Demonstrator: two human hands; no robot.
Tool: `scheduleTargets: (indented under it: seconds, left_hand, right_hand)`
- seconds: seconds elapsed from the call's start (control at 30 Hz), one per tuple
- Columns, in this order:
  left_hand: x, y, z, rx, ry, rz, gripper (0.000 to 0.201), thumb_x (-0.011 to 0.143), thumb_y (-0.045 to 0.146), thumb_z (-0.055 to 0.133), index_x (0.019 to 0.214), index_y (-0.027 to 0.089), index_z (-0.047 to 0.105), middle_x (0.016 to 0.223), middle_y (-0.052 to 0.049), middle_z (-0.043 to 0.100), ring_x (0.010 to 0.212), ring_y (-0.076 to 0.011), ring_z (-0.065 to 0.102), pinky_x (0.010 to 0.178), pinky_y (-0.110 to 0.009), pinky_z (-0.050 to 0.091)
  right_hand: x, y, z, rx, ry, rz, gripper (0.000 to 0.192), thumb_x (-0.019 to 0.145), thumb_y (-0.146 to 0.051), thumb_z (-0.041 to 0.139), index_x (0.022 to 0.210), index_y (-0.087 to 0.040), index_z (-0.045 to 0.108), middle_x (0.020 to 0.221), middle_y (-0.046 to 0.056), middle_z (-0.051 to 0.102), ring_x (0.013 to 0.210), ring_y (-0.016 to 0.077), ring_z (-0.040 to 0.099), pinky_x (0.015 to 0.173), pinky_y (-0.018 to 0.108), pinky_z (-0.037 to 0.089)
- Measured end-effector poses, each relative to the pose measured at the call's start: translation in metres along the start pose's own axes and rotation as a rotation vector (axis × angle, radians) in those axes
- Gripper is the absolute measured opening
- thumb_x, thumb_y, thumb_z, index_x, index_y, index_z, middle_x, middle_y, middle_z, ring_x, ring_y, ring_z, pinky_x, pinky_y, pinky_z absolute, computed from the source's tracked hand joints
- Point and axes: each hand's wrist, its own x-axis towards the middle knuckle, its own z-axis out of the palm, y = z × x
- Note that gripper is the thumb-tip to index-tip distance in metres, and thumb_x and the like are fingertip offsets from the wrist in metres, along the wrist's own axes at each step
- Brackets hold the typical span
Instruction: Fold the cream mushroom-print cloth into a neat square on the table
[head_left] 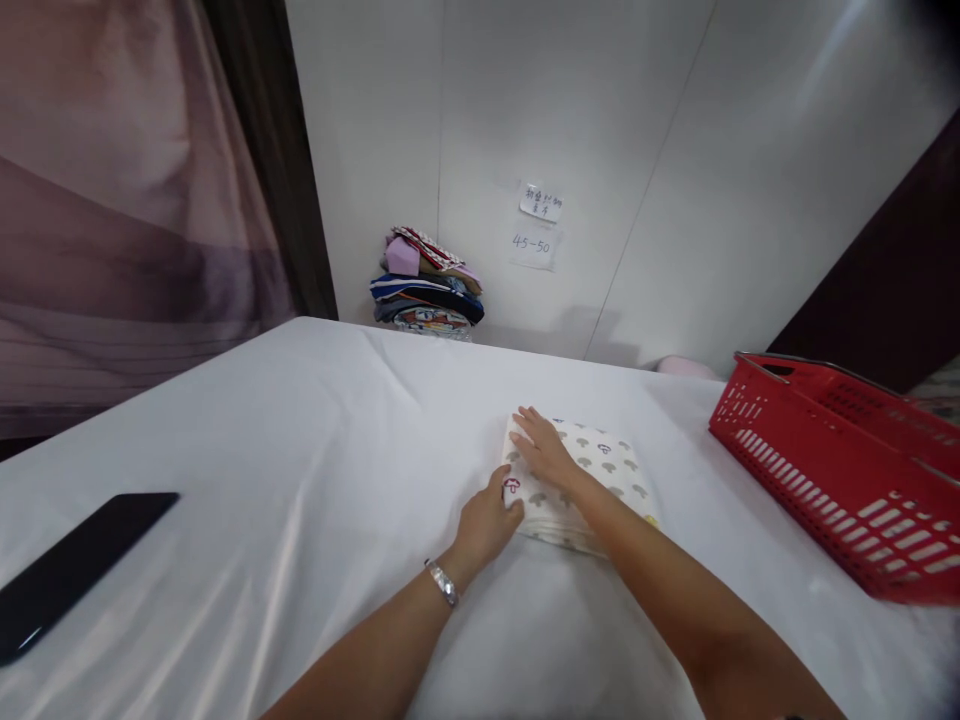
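A white folded cloth (607, 465) with grey mushroom prints and a few coloured ones lies on the white-covered table. My right hand (546, 452) rests flat on its upper left part, fingers stretched out and pointing to the far left. At the cloth's near left edge is my left hand (484, 525), thumb and fingers curved around that edge; the fingertips are partly hidden. A silvery bracelet (442, 582) circles my left wrist. My right forearm covers some of the cloth's near right side.
A red plastic basket (840, 470) stands at the right. A black flat object (79, 570) lies on the table (247, 470) at the left. Folded fabrics (427, 285) are stacked beyond the far edge, against the wall. Handwritten paper signs (534, 245) hang there. A curtain (127, 200) hangs at the left.
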Motion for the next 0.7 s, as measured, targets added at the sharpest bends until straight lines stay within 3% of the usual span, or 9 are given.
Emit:
scheduleTargets:
  seconds: [0.1,0.23,0.3,0.4,0.47,0.6,0.7]
  left_hand:
    - [0.000,0.001,-0.002,-0.002,-0.007,-0.008,0.058,0.083,0.030,0.045,0.139,0.020,0.032,0.105,-0.007,0.066,0.089,-0.0208,0.063,0.075,-0.027,0.041]
    - [0.001,0.002,-0.001,0.017,0.001,-0.009,0.059,0.083,0.031,0.045,0.139,0.020,0.032,0.105,-0.007,0.066,0.090,-0.0214,0.063,0.075,-0.028,0.041]
    - [0.001,0.002,-0.001,0.025,0.012,-0.004,0.058,0.083,0.032,0.045,0.138,0.020,0.034,0.105,-0.007,0.066,0.090,-0.0219,0.062,0.075,-0.028,0.041]
    - [0.001,0.002,-0.002,0.016,0.016,-0.008,0.058,0.082,0.033,0.046,0.137,0.019,0.035,0.104,-0.007,0.066,0.090,-0.0218,0.062,0.075,-0.028,0.042]
    - [0.001,0.002,-0.002,-0.005,0.018,-0.005,0.058,0.082,0.033,0.046,0.138,0.020,0.034,0.104,-0.007,0.066,0.090,-0.0216,0.062,0.074,-0.028,0.042]
    - [0.000,0.001,-0.003,-0.034,0.019,-0.002,0.059,0.082,0.033,0.047,0.138,0.020,0.034,0.103,-0.007,0.066,0.090,-0.0214,0.062,0.075,-0.028,0.042]
    - [0.001,-0.001,-0.002,-0.042,0.017,0.004,0.059,0.083,0.034,0.046,0.138,0.020,0.033,0.102,-0.007,0.066,0.088,-0.0215,0.062,0.075,-0.029,0.042]
  right_hand:
    - [-0.025,-0.011,-0.011,0.041,0.086,-0.102,0.050,0.093,-0.045,0.036,0.137,-0.023,0.042,0.149,0.007,0.032,0.141,0.0220,0.019,0.112,0.049,0.015]
    - [-0.048,-0.008,-0.015,-0.034,0.165,-0.072,0.051,0.093,-0.042,0.035,0.141,-0.023,0.036,0.151,0.008,0.027,0.142,0.0219,0.014,0.113,0.050,0.013]
    - [-0.054,-0.002,-0.010,-0.092,0.074,-0.033,0.054,0.093,-0.042,0.036,0.142,-0.021,0.033,0.152,0.008,0.024,0.142,0.0227,0.011,0.113,0.050,0.011]
    - [-0.059,0.004,-0.004,-0.115,-0.164,0.063,0.055,0.092,-0.044,0.037,0.141,-0.019,0.035,0.152,0.010,0.025,0.142,0.0240,0.014,0.113,0.047,0.011]
    - [-0.061,0.005,-0.005,-0.088,-0.205,0.109,0.055,0.093,-0.045,0.035,0.141,-0.019,0.036,0.152,0.010,0.024,0.142,0.0227,0.014,0.113,0.045,0.011]
    - [-0.076,0.011,-0.024,-0.094,-0.059,0.119,0.054,0.093,-0.046,0.034,0.141,-0.022,0.035,0.153,0.007,0.020,0.143,0.0210,0.009,0.113,0.046,0.010]
    - [-0.097,0.033,-0.043,-0.144,0.022,0.173,0.054,0.092,-0.045,0.037,0.141,-0.021,0.037,0.152,0.008,0.024,0.142,0.0226,0.013,0.113,0.046,0.012]
